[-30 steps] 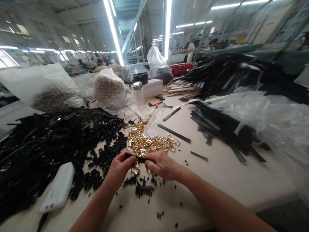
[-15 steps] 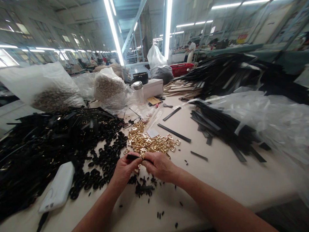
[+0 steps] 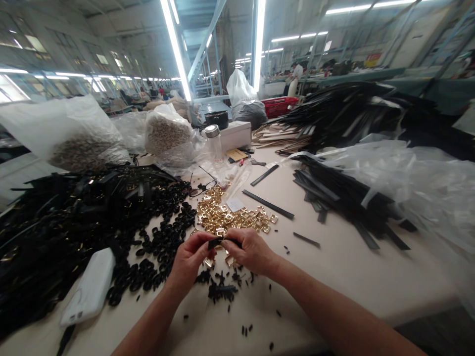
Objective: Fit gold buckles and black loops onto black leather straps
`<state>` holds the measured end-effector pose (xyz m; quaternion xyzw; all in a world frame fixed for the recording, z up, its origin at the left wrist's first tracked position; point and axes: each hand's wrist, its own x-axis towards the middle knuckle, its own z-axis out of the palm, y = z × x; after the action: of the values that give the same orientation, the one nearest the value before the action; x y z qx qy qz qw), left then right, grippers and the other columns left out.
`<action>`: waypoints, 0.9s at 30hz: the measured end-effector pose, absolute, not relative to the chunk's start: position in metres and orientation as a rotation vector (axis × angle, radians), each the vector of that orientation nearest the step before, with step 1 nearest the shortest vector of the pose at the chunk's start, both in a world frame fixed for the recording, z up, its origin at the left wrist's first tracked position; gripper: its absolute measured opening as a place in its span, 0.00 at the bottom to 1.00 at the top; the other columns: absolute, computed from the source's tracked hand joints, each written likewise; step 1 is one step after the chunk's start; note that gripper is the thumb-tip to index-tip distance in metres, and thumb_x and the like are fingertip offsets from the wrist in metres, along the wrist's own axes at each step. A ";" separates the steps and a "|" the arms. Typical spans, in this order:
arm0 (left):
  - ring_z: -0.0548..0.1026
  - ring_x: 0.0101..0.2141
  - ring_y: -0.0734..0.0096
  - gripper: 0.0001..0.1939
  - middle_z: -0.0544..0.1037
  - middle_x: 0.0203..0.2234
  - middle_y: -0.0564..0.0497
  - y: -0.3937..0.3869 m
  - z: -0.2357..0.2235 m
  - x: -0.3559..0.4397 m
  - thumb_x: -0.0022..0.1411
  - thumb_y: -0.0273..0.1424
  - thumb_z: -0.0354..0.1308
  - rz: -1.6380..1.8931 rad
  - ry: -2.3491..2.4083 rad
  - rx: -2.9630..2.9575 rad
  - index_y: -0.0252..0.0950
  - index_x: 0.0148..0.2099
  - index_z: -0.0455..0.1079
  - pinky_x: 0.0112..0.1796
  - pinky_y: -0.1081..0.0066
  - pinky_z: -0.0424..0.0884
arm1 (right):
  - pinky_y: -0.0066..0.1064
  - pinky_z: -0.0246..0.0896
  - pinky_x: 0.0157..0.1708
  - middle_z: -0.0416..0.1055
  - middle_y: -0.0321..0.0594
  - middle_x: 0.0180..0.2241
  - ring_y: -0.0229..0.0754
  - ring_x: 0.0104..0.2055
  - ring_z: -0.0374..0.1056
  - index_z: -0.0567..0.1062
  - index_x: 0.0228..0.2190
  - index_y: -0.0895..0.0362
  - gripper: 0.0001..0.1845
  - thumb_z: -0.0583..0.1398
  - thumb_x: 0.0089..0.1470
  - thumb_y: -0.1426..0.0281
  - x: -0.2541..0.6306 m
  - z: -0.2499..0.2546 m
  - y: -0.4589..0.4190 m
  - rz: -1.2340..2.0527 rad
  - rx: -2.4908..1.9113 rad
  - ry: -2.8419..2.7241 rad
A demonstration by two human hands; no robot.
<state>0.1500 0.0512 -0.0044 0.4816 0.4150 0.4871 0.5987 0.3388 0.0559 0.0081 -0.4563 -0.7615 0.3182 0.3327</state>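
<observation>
Between my two hands is a short black strap, with a bit of gold metal showing near it that may be a buckle. My left hand pinches the strap's left part. Thumb and fingers of my right hand close on its right part. Just beyond the hands spreads a heap of gold buckles. Small black scraps lie on the table below them. Left of my left hand is a scatter of small black loops.
A tangled pile of black straps covers the left side, with a white power bank in front. Loose black strips lie right of the buckles, near a plastic-covered bundle of strips. A glass bottle and eyeglasses stand farther back.
The black strap has shifted right and now spans both hands, where before it showed mainly in the left. My right hand has moved slightly up and right.
</observation>
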 end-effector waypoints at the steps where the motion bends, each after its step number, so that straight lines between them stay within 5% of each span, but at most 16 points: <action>1: 0.73 0.28 0.73 0.14 0.77 0.30 0.51 0.051 -0.004 0.150 0.53 0.37 0.68 1.114 0.977 1.122 0.38 0.41 0.76 0.28 0.74 0.71 | 0.24 0.50 0.25 0.65 0.32 0.21 0.32 0.23 0.59 0.73 0.25 0.58 0.12 0.56 0.58 0.67 0.339 0.009 0.055 0.862 -1.162 -1.998; 4: 0.75 0.32 0.70 0.21 0.78 0.37 0.49 0.053 0.000 0.148 0.50 0.35 0.70 0.957 0.943 1.131 0.39 0.47 0.75 0.31 0.73 0.72 | 0.23 0.50 0.25 0.67 0.31 0.21 0.31 0.23 0.59 0.74 0.26 0.58 0.11 0.55 0.58 0.69 0.340 0.011 0.054 0.935 -1.057 -2.072; 15: 0.71 0.25 0.76 0.14 0.77 0.23 0.52 0.056 0.001 0.140 0.47 0.35 0.72 0.868 0.974 1.117 0.34 0.33 0.76 0.29 0.75 0.68 | 0.22 0.48 0.24 0.68 0.32 0.21 0.31 0.22 0.60 0.74 0.26 0.58 0.14 0.56 0.61 0.66 0.345 0.015 0.056 0.918 -1.044 -2.223; 23: 0.69 0.23 0.77 0.15 0.76 0.23 0.53 0.055 0.007 0.144 0.45 0.35 0.71 0.785 1.076 1.162 0.33 0.34 0.76 0.27 0.76 0.65 | 0.28 0.40 0.23 0.65 0.32 0.18 0.33 0.20 0.56 0.68 0.20 0.57 0.24 0.57 0.60 0.54 0.352 0.001 0.066 0.188 -1.035 -2.276; 27: 0.66 0.21 0.80 0.11 0.73 0.20 0.55 0.054 0.005 0.147 0.45 0.33 0.70 0.786 1.133 1.218 0.32 0.29 0.75 0.24 0.78 0.62 | 0.28 0.46 0.25 0.68 0.35 0.21 0.35 0.23 0.61 0.69 0.22 0.57 0.22 0.54 0.63 0.57 0.350 0.001 0.067 0.028 -0.939 -2.213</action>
<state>0.1470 0.0544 0.0048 0.5268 0.4898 0.3400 0.6057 0.3499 0.0670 0.0011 -0.3644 -0.8587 0.0109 0.3602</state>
